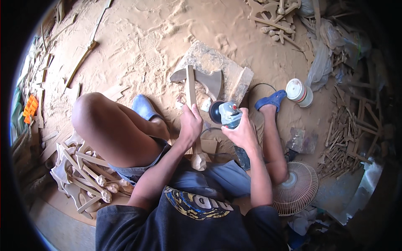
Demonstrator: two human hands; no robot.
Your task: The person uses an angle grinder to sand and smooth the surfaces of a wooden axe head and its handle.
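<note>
Down Low on a Dusty Floor (121, 46)

A long pale piece of wood (190, 85), its near end shaped into a knob, extends between the legs of a seated person (167, 228), whose left hand (191, 125) is closed around its middle. The right hand (242, 133) is wrapped around a hand-held power tool (231, 116), its round dark disc (215, 111) just right of the wood. The far end of the wood overlaps a curved wooden part (214, 83) at a flat slab (209, 54). Blue clogs (272, 100) cover the person's feet. A white-lidded bucket (298, 94) sits near the right foot; a round fan (297, 190) lies beside the right knee. Carved pieces (90, 178) are heaped at the person's left, while thin sticks (339, 144) and plastic bags (321, 69) crowd the right side.
</note>
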